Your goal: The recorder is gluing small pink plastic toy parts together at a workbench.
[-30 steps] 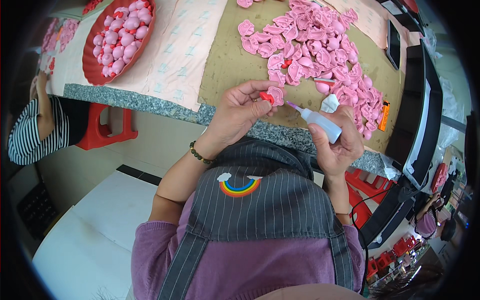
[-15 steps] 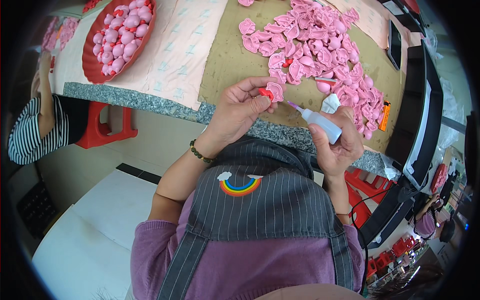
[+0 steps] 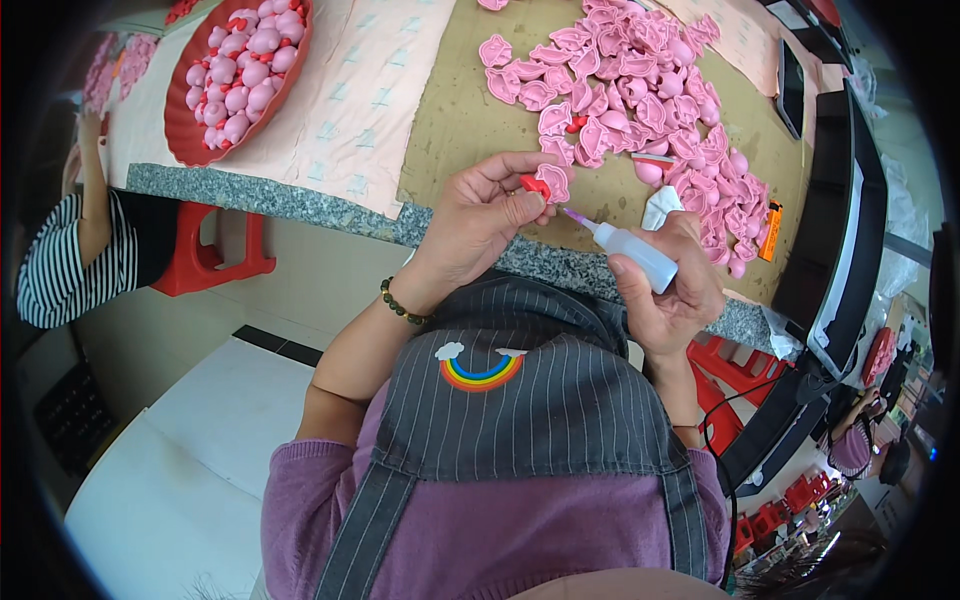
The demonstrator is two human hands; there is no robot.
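Between its thumb and fingers, my left hand pinches a small pink moulded plastic piece with a red part against it. My right hand is closed round a translucent white squeeze bottle with a thin purple nozzle. The nozzle tip points up and left, a short gap from the pink piece. A heap of pink plastic pieces, some hollow shells and some rounded, lies beyond both hands. Beside the bottle is a crumpled white tissue.
A red scalloped tray at the far left holds pink balls with red parts. An orange box-like item and a dark phone lie to the right. A person in a striped sleeve sits at left. The granite table edge runs before me.
My right hand has moved slightly left with the squeeze bottle, bringing its nozzle a little nearer the pink piece. My left hand has barely shifted.
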